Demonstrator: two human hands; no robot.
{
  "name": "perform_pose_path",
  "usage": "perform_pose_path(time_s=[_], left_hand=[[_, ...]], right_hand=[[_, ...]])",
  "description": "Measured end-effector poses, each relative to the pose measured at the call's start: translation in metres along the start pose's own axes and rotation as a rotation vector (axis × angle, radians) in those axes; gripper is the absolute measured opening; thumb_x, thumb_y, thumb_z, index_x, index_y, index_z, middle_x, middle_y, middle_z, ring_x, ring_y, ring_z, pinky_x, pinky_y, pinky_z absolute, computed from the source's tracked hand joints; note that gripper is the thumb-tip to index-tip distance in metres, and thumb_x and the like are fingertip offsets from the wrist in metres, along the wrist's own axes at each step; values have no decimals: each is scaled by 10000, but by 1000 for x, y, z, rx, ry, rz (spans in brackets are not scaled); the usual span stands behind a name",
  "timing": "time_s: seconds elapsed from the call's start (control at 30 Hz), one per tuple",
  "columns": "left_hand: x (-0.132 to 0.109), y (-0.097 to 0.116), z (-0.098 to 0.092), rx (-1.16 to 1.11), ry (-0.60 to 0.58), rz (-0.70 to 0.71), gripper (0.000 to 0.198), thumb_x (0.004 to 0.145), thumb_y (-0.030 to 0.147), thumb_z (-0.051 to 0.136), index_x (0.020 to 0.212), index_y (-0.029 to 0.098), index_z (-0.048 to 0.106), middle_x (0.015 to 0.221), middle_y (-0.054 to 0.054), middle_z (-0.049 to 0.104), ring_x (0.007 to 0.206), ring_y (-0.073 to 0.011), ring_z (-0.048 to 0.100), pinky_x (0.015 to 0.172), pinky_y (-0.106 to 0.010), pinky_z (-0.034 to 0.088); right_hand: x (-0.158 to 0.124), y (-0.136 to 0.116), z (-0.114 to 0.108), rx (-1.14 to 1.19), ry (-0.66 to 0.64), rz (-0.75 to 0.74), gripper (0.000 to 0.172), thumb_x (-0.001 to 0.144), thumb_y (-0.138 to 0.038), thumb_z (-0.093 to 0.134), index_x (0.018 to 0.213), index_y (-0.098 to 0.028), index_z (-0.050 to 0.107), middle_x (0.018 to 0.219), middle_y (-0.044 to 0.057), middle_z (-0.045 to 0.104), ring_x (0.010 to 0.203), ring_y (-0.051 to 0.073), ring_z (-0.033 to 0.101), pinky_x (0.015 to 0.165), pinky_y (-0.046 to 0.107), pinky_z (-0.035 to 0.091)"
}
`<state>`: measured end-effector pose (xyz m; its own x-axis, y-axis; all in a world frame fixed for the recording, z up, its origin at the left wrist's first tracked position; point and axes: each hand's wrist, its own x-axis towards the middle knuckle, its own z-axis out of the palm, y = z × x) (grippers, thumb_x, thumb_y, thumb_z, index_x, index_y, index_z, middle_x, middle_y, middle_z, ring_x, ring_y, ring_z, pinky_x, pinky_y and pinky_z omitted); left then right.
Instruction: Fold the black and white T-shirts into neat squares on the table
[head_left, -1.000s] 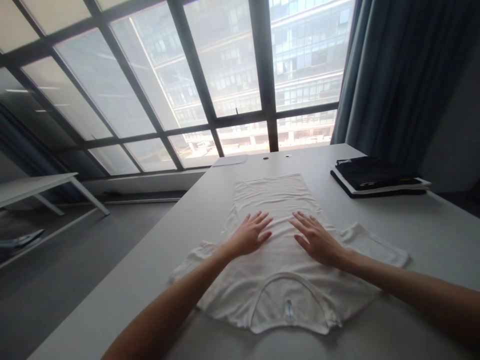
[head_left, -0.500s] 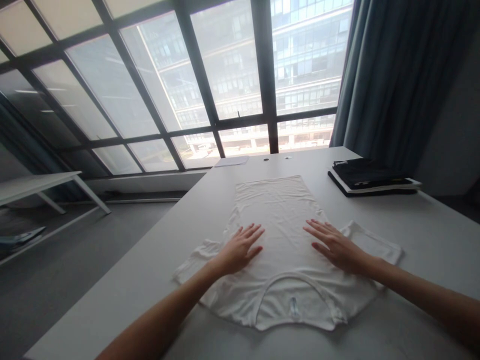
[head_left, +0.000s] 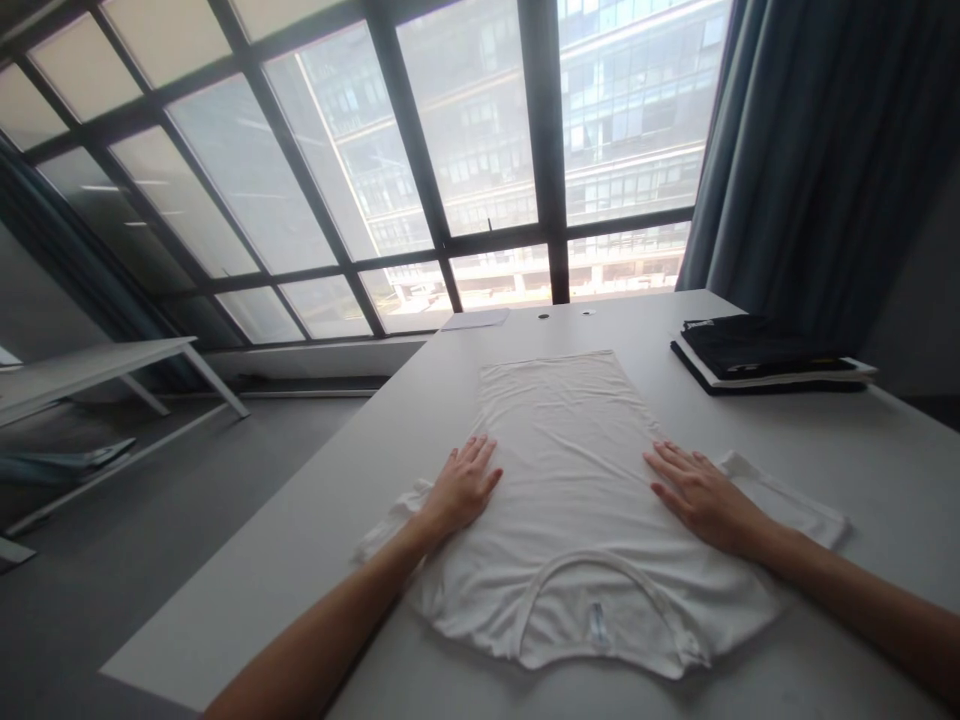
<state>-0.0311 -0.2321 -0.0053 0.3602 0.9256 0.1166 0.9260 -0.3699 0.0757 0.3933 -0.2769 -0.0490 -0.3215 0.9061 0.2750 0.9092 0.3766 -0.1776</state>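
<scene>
A white T-shirt (head_left: 574, 470) lies spread on the white table, its neckline toward me and its hem toward the window. Creases run across the chest and around the collar, where a small label shows inside. My left hand (head_left: 461, 487) rests flat on the shirt's left side near the sleeve, fingers stretched out. On the opposite side, my right hand (head_left: 701, 495) lies flat by the right sleeve, its fingers also extended. Neither hand grips the fabric. My forearms partly cover both sleeves.
A stack of folded dark and white clothes (head_left: 765, 355) sits on the table's (head_left: 300, 560) right side. Toward the far edge lies a sheet of paper (head_left: 475, 320). Another white table (head_left: 97, 365) stands at left, across grey floor. Windows and a dark curtain (head_left: 810, 160) are behind.
My hands have slid apart over the shirt, the left one toward its left edge and the right one toward its right edge. The view has shifted slightly.
</scene>
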Motion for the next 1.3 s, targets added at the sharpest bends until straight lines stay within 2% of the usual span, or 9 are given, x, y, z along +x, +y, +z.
perform_pose_path(time_s=[0.3, 0.43, 0.53, 0.67, 0.93, 1.03, 1.1, 1.2, 1.3], left_hand=[[-3, 0, -1, -18, -197, -56, 749, 998, 598, 314, 1571, 115, 321, 1650, -198, 200, 1529, -354, 176, 1198, -539, 233], [-3, -2, -7, -13, -59, -46, 615, 1008, 507, 366, 1514, 163, 437, 1589, -176, 379, 1487, -312, 326, 1198, -490, 266], [7, -10, -4, -4, 23, -15, 597, 1027, 459, 335, 1544, 164, 387, 1624, -146, 320, 1521, -293, 242, 1222, -507, 195], [19, -22, 6, -17, -127, -25, 666, 1028, 534, 286, 1592, 180, 290, 1668, -137, 173, 1540, -328, 148, 1200, -590, 174], [14, -28, 1, -61, -213, -53, 725, 1003, 618, 294, 1598, 204, 274, 1671, -155, 127, 1539, -349, 125, 1189, -591, 195], [42, -40, -17, -157, -63, -108, 626, 1005, 492, 397, 1536, 160, 410, 1612, -167, 336, 1495, -288, 311, 1194, -441, 278], [75, -54, -31, -203, 65, -264, 523, 974, 367, 484, 1440, 134, 535, 1473, -166, 541, 1390, -240, 479, 1154, -330, 338], [131, -75, -48, -213, 81, -422, 350, 924, 311, 573, 1194, 130, 701, 1167, -170, 730, 1207, -264, 630, 1038, -319, 439], [180, -91, -49, -242, 53, -541, 216, 885, 312, 641, 828, 128, 740, 854, -148, 759, 940, -254, 723, 848, -291, 513]], right_hand=[[-6, 0, -11, -41, -40, 7, 552, 1011, -495, 364, 1459, -215, 522, 1542, 148, 460, 1441, 336, 403, 1130, 604, 360], [-1, -3, -23, -28, 55, -28, 520, 1011, -453, 381, 1414, -182, 566, 1532, 167, 471, 1445, 336, 398, 1153, 585, 338], [3, -7, -24, 36, 120, -87, 521, 1023, -414, 375, 1468, -181, 510, 1568, 151, 424, 1479, 305, 342, 1184, 546, 311], [2, -11, -14, 98, -3, -131, 544, 1025, -460, 389, 1509, -224, 468, 1598, 127, 378, 1502, 297, 290, 1193, 551, 286], [-6, -10, -13, 117, -90, -120, 576, 1020, -526, 381, 1513, -239, 468, 1608, 120, 359, 1504, 304, 281, 1199, 561, 264], [3, -8, -20, 136, -21, -111, 547, 1018, -508, 397, 1478, -237, 515, 1582, 119, 409, 1484, 314, 328, 1188, 561, 302], [14, -8, -24, 159, 43, -103, 535, 1015, -498, 404, 1456, -227, 541, 1556, 129, 449, 1464, 323, 367, 1178, 559, 331], [34, -10, -26, 186, 80, -115, 540, 1009, -504, 416, 1439, -209, 557, 1536, 145, 473, 1447, 332, 396, 1169, 555, 355], [54, -19, -23, 203, 62, -138, 521, 1001, -485, 447, 1424, -206, 568, 1537, 149, 471, 1453, 336, 382, 1170, 559, 350]])
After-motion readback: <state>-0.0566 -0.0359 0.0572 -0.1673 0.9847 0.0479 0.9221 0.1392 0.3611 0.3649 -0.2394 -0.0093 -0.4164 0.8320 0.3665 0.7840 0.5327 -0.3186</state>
